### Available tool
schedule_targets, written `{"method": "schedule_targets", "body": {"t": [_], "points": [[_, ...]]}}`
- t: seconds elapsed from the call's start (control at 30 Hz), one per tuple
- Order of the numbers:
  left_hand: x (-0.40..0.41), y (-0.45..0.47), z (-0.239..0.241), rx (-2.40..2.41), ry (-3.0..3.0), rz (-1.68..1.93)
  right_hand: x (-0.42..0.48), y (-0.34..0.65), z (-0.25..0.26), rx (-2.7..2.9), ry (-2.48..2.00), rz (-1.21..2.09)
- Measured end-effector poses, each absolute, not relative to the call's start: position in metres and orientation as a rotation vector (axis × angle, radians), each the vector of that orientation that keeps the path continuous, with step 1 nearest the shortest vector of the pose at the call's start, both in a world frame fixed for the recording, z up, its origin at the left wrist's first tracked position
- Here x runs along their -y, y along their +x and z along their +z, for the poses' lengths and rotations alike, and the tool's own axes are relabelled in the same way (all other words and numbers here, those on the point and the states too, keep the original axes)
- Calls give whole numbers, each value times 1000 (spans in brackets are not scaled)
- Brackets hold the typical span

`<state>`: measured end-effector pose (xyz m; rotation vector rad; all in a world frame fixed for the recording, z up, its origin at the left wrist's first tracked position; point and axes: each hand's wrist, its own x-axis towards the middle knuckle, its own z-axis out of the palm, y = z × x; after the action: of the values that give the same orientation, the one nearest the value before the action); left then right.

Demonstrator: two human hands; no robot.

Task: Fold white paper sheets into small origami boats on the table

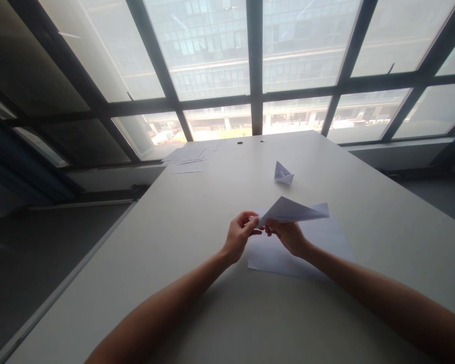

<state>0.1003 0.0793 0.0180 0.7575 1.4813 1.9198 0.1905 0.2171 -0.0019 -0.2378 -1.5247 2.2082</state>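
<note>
A partly folded sheet of paper (288, 210) is held up between my two hands, its peak pointing away and a flap stretching to the right. My left hand (241, 232) pinches its left end between thumb and fingers. From beneath, my right hand (288, 235) grips the lower edge near the same end; part of its fingers is hidden by the paper. Under the hands lies a flat white sheet of paper (269, 258) on the table. Beyond them stands a small folded paper boat (283, 173).
The white table (167, 242) reaches toward large framed windows (256, 60). Several loose sheets (189, 157) are spread at its far left corner. A dark round hole (240, 143) and a small dark spot (262, 141) sit near the far edge. Curtains hang at both sides.
</note>
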Motion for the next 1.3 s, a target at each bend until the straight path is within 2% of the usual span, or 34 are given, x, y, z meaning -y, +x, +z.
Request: {"method": "schedule_targets", "body": {"t": [0.1,0.27,0.43,0.97,1.3], "points": [[-78,100,16,-1786,991,1977,-216,190,-1,1509,-253,2209],[-72,96,17,-2365,1740,1920,-212,191,5,1428,-269,2221],[-70,92,21,-2618,1809,1832,-213,191,1,1416,-258,2224],[-76,88,17,-2128,1601,1875,-219,189,-8,1502,-292,2135],[-76,94,22,-2201,1490,1841,-214,188,-3,1503,-339,2105]]}}
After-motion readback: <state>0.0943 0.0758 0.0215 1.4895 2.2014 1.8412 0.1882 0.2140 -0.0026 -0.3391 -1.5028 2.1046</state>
